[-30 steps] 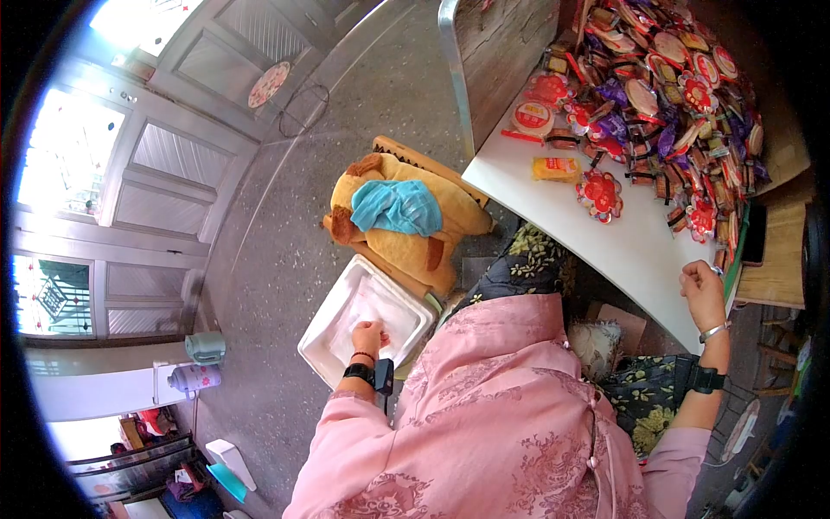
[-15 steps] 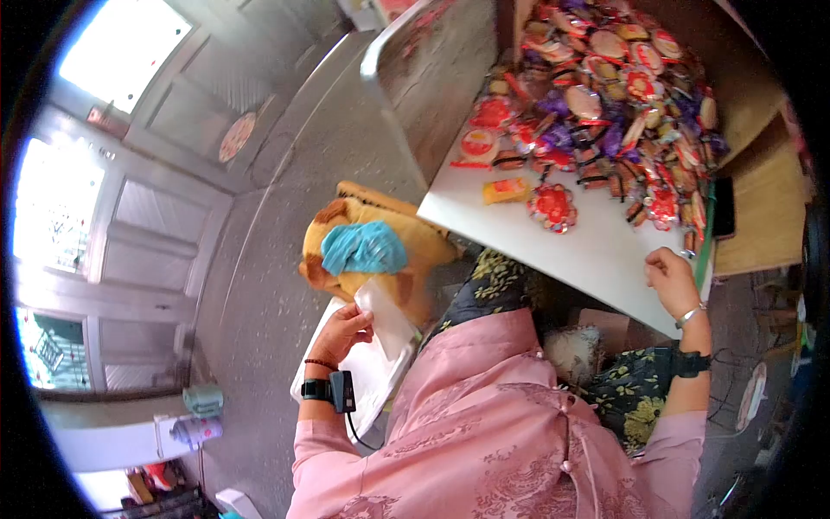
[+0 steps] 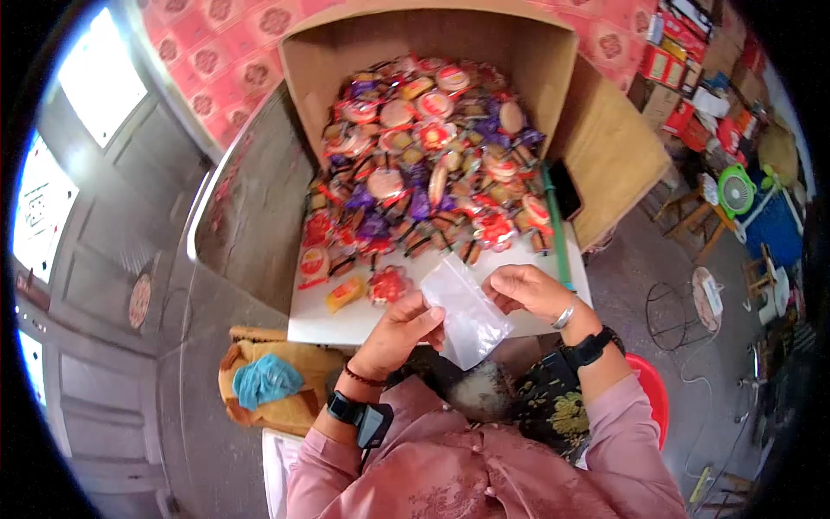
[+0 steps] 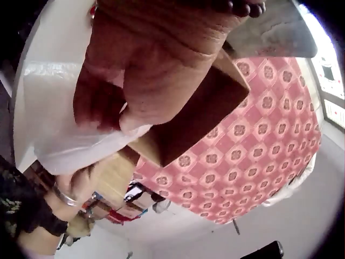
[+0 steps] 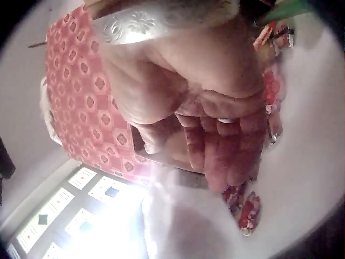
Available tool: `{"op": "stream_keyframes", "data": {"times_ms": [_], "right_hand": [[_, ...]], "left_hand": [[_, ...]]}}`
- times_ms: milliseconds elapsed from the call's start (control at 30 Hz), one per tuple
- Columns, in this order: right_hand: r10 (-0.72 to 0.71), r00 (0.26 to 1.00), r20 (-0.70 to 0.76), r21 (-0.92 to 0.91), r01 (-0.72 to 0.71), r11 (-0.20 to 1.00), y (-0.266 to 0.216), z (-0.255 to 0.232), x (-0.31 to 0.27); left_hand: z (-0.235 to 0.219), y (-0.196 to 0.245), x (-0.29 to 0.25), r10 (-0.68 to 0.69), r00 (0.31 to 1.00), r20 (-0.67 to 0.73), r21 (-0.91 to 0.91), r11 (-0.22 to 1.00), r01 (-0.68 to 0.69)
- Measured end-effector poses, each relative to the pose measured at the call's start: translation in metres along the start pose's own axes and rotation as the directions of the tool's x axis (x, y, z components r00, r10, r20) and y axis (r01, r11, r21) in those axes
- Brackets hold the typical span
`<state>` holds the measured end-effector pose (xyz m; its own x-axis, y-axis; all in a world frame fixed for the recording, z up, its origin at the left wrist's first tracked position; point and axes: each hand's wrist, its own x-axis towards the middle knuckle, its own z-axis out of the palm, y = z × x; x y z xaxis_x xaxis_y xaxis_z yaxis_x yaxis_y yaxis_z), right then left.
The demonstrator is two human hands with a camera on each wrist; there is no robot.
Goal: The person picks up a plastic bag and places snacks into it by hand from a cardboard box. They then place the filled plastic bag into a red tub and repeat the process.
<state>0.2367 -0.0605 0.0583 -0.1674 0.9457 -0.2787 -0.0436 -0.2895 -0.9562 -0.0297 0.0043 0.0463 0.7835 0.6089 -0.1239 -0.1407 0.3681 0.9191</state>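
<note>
My left hand [image 3: 396,336] pinches a translucent plastic bag [image 3: 467,316] between thumb and fingers, over the near edge of the white table [image 3: 324,327]. In the left wrist view the bag [image 4: 59,137] hangs flat from the fingers. Close by its right edge is my right hand [image 3: 534,292], fingers loosely bent and palm facing the bag; the right wrist view shows nothing gripped in that hand [image 5: 215,118]. Beyond both hands lies a heap of wrapped snacks [image 3: 424,177], with a yellow packet [image 3: 346,294] and a red flower-shaped pack [image 3: 390,284] at its front.
A cardboard box [image 3: 510,56] opens behind the heap, with a board [image 3: 259,208] at left. A green strip [image 3: 557,229] and a dark phone [image 3: 566,190] lie at right. A plush cushion [image 3: 242,406] bearing a blue cloth [image 3: 266,381] sits at lower left.
My left hand has lifted the plastic bag from the white tub and brought it over to the table edge. The right hand has moved beside the bag, and the head view has turned toward the heap.
</note>
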Motion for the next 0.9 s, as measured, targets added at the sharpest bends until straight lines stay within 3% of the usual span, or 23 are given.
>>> {"op": "stream_keyframes", "data": {"times_ms": [67, 133, 267, 367, 433, 467, 533, 567, 667, 900], "right_hand": [[0.049, 0.998, -0.041, 0.095, -0.045, 0.994, 0.005, -0.009, -0.002], [-0.1, 0.995, 0.009, 0.065, 0.099, 0.993, 0.006, -0.014, -0.003], [-0.117, 0.991, -0.065, 0.054, 0.12, 0.991, 0.004, -0.018, -0.01], [-0.179, 0.971, -0.156, -0.059, 0.171, 0.983, 0.004, -0.016, -0.01], [-0.217, 0.953, -0.21, -0.161, 0.186, 0.969, 0.01, -0.014, -0.007], [-0.259, 0.93, -0.261, -0.258, 0.191, 0.947, 0.012, -0.013, -0.006], [-0.295, 0.922, -0.252, -0.361, 0.193, 0.912, 0.015, -0.008, -0.003], [-0.329, 0.914, -0.24, -0.46, 0.191, 0.867, 0.016, -0.005, -0.002], [-0.339, 0.931, -0.135, -0.453, 0.246, 0.857, 0.017, 0.002, 0.0], [-0.274, 0.953, -0.133, -0.442, 0.19, 0.877, 0.017, 0.006, 0.0]], "left_hand": [[0.015, -0.002, 0.02, -0.007, 0.999, -0.039, -0.006, 1.0, 0.006], [0.02, -0.01, 0.035, 0.006, 1.0, -0.03, 0.002, 1.0, -0.006], [0.023, -0.024, 0.057, -0.017, 0.997, -0.07, -0.056, 0.998, 0.013], [0.03, -0.029, 0.064, -0.037, 0.983, -0.182, -0.039, 0.999, 0.03], [0.035, -0.032, 0.067, 0.036, 0.939, -0.342, 0.138, 0.99, 0.013], [0.041, -0.033, 0.066, 0.037, 0.939, -0.343, 0.139, 0.99, 0.012], [0.057, -0.033, 0.061, 0.132, 0.96, -0.249, -0.04, 0.988, -0.146], [0.062, -0.033, 0.059, 0.114, 0.969, -0.221, -0.092, 0.986, -0.137], [0.059, -0.044, 0.06, 0.065, 0.977, -0.205, -0.116, 0.989, -0.09], [0.058, -0.046, 0.056, -0.022, 0.972, -0.233, -0.185, 0.983, -0.022]]}}
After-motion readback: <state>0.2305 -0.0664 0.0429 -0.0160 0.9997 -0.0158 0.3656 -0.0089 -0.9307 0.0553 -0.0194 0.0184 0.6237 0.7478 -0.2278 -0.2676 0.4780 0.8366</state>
